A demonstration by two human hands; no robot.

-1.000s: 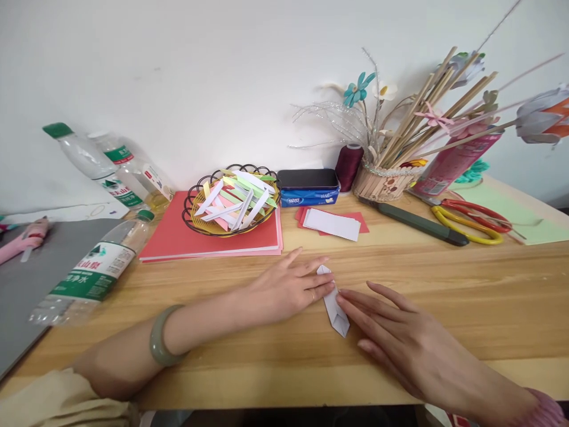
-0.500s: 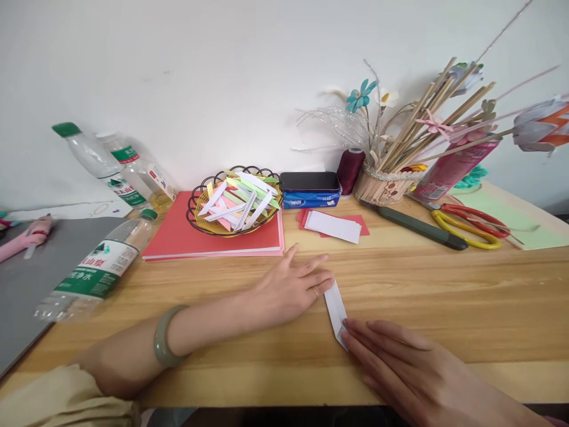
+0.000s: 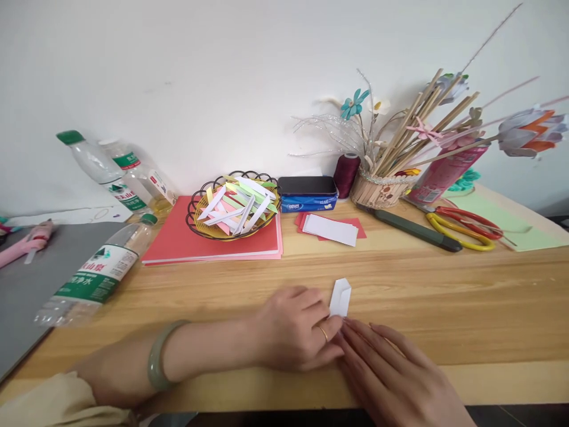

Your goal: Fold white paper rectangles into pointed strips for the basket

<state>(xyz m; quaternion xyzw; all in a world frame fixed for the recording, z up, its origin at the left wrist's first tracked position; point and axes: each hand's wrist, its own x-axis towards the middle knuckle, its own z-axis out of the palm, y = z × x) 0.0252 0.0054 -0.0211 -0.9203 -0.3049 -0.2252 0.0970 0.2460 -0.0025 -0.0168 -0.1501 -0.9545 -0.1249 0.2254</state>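
Note:
A folded strip of white paper (image 3: pixel 341 298) lies on the wooden table, its far end creased to pointed corners. My left hand (image 3: pixel 300 329) has its fingers curled at the paper's near end, a ring on one of them. Meeting it from the right, my right hand (image 3: pixel 391 367) keeps its fingers long and close together, the tips pressed on that same near end. The fingertips of both hands touch and cover that part of the paper. The thumb of my right hand is hidden.
Behind my hands are white and red paper slips (image 3: pixel 331 229), a basket of folded strips (image 3: pixel 235 207) on red paper (image 3: pixel 166 240), and a blue pack (image 3: pixel 306 203). Rightward lie a green-handled cutter (image 3: pixel 413 228) and scissors (image 3: pixel 466 228). Plastic bottles (image 3: pixel 100 273) are at left.
My left hand has come down from the paper's far end to its near end, its fingers now curled. The far end of the strip now shows a pointed fold and leans differently.

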